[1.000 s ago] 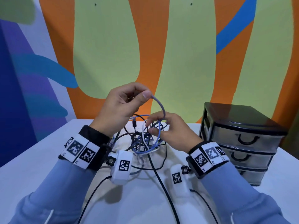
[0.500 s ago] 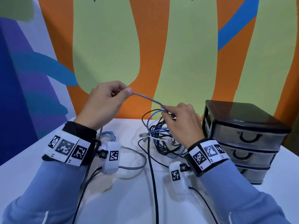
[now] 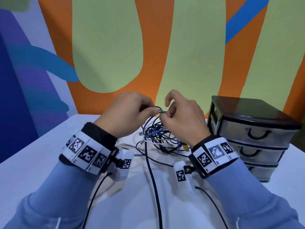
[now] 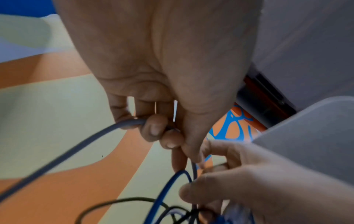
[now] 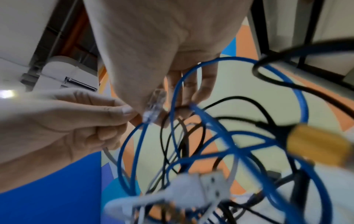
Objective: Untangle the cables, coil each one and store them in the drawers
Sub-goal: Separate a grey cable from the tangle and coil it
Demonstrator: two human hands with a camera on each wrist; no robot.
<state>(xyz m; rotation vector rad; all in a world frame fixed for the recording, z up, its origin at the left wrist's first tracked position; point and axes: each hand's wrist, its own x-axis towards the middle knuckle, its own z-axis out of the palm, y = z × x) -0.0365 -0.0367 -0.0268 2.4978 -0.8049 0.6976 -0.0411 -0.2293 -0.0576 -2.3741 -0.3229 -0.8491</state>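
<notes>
Blue cable [image 3: 162, 111] pinched btwn both hands, raised above the tangle. Left hand [image 3: 127, 114]: thumb + index closed on a short bit of it, tips nearly touching the right hand [image 3: 182, 116]. Left wrist view also shows a grey cable [image 4: 80, 145] clamped under the curled lower fingers [image 4: 153, 128] of the left hand, trailing off down-left. Right hand: thumb + fingers pinch the blue cable's loop; index finger lifted, curled, not touching anything. Right wrist view: clear RJ45-type plug [image 5: 154, 106] sits right at the pinch pt btwn the two hands, blue cable running out of it; which hand actually holds the plug, can't tell.

Tangle [image 3: 162, 138] lies on the white surface [image 3: 41, 154] directly under the hands: blue, black, white cables mixed, not coiled. White USB-style connector [image 5: 206, 186] and a yellow-booted plug [image 5: 318, 144] hang close to the right wrist cam, both blurred. One thick black cable [image 3: 153, 179] runs from the tangle toward the person, down the middle.

Drawer unit [image 3: 250, 138]: black frame, 3 translucent grey drawers w/ black loop handles, all closed, on the surface just right of the right hand, apart from the tangle.

Blue sleeves, marker bands on both wrists.
</notes>
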